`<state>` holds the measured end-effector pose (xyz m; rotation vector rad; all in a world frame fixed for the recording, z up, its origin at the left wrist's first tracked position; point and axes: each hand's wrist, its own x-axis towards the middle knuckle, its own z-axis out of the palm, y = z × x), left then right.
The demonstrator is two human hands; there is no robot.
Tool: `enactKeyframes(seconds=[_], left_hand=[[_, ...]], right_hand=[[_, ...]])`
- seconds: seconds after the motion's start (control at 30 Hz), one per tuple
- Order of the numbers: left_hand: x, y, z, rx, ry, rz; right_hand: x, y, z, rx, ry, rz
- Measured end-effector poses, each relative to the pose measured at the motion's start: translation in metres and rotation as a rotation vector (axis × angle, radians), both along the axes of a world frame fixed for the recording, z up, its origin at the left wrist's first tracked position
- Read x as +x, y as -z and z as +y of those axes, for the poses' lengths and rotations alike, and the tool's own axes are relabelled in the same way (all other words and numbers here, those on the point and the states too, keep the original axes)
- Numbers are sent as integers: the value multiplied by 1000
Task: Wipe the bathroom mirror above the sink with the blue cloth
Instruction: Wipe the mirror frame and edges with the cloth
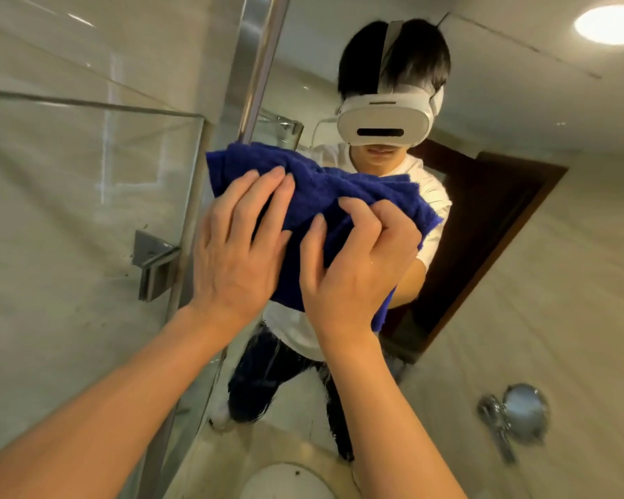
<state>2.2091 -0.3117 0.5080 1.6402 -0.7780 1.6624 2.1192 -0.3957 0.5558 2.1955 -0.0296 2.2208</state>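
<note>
Pressed flat against the mirror [519,145] near its left edge, beside the glass shower panel [87,174]: left hand [238,246], fingers straight and spread on the blue cloth [317,189]. Bunched, long axis slanting from upper left down to lower right. Gripped at its right end by the right hand [357,261], fingers curled into the folds. Reflected lower right: a chrome fitting [516,415].

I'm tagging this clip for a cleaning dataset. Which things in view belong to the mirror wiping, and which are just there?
In the job:
blue cloth
mirror
left hand, fingers flat on the cloth
right hand, fingers bunching the cloth

Just there:
glass shower panel
metal hinge clamp
chrome wall fitting
ceiling light
</note>
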Motion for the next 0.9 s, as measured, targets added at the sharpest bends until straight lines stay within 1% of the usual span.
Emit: enactKeyframes(seconds=[0.1,0.2,0.3,0.37,0.47,0.6,0.7,0.8,0.9], left_hand=[[-1,13,0,7,29,19],[-4,40,1,20,44,63],[-13,73,-1,56,45,124],[-19,82,-4,58,60,178],[-29,71,-10,44,83,220],[-36,21,-24,43,134,128],[-40,-4,-36,-10,137,107],[-40,7,-35,5,119,103],[-43,36,-26,62,96,126]], right_hand=[[1,13,-2,-5,11,14],[-1,39,-1,10,28,27],[-8,67,-8,-53,22,99],[-11,74,-13,-91,14,143],[-18,64,-20,-119,27,141],[-30,25,-35,-52,31,31],[-37,0,-42,-41,93,-3],[-38,7,-40,-54,168,6],[-44,39,-39,-52,198,55]])
